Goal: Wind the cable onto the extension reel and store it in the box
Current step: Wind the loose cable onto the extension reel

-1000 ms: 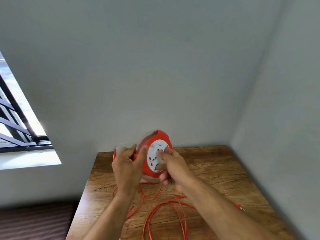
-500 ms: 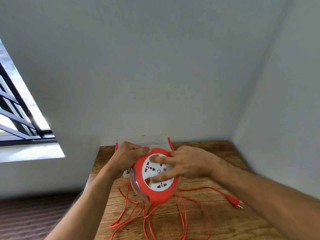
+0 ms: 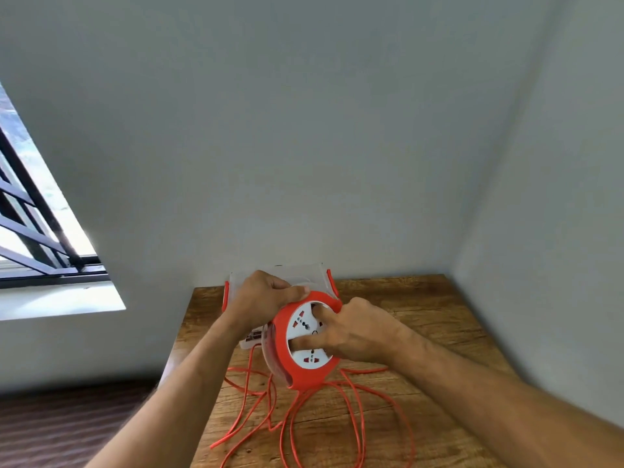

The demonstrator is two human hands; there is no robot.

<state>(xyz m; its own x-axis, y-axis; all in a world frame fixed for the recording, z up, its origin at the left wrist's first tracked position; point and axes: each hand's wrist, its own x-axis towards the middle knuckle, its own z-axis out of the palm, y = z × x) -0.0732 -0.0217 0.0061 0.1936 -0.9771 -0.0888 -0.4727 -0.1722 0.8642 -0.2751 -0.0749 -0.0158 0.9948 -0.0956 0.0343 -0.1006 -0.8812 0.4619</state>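
Observation:
A round orange extension reel [image 3: 287, 363] with a white socket face is held above the wooden table [image 3: 422, 319]. My left hand [image 3: 266, 295] grips its top handle. My right hand [image 3: 351, 329] lies across the white face with the fingers pressed on it. Loose orange cable [image 3: 354, 410] hangs from the reel's underside and sprawls in loops over the table. Behind the reel stands a clear plastic box [image 3: 314, 275] with orange latches, mostly hidden by my hands.
The table sits in a corner, with grey walls at the back and right. Its left edge [image 3: 179, 336] drops to a dark wooden floor. A barred window [image 3: 30, 238] is on the left.
The reel has tipped so that its white face turns more to the right. My right hand's fingers have shifted round on the face. The view has dropped and the plug is out of sight.

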